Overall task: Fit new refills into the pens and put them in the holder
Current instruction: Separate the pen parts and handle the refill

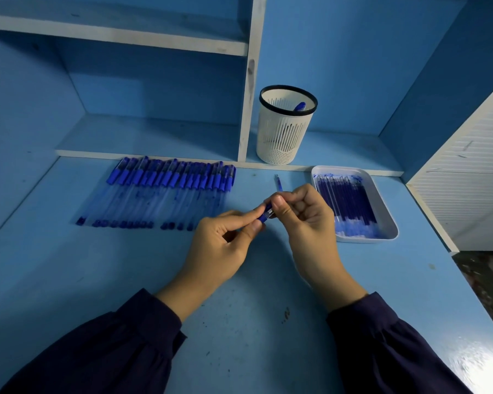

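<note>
A: Pen [266, 214] location?
B: Frame centre, above the worktop [103, 268]. Left hand [222, 245] and right hand [305, 214] both have fingers closed on it, most of it hidden.
A: Around it?
B: Loose refill [278, 183] on the worktop just above the hands. White tray [382, 200] of refills right of centre. Row of pens [165, 191] left of centre. Holder [285, 126] on the shelf, upper centre, one pen [299, 106] inside.
</note>
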A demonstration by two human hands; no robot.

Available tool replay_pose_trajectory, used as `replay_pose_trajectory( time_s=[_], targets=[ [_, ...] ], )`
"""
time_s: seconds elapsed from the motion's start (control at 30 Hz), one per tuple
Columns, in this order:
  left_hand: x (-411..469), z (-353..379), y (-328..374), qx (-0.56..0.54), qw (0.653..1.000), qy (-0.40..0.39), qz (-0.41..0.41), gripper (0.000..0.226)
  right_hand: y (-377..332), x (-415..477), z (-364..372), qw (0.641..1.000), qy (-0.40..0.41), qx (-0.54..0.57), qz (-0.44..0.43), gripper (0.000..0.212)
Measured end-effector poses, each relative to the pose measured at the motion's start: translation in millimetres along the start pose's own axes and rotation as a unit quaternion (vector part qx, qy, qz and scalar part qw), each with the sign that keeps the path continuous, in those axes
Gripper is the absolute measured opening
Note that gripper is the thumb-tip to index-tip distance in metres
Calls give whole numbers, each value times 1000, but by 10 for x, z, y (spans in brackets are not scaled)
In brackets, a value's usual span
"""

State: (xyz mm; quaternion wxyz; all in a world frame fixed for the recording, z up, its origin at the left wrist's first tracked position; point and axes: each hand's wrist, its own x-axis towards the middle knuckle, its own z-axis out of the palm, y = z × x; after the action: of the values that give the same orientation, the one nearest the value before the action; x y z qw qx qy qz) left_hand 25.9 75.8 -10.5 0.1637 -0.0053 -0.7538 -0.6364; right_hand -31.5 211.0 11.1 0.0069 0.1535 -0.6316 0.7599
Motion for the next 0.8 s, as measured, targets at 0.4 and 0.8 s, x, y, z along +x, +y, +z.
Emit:
replay_pose_trajectory(
  time_s=[0.4,0.8],
  targets=[
    [-28,-24,70,4,999,-36,-2,38,-76,108,2,998,10,57,5,12],
    [69,-100,205,-145,985,81,-46,21,-96,197,-136,995,86,5,47,5]
  ],
)
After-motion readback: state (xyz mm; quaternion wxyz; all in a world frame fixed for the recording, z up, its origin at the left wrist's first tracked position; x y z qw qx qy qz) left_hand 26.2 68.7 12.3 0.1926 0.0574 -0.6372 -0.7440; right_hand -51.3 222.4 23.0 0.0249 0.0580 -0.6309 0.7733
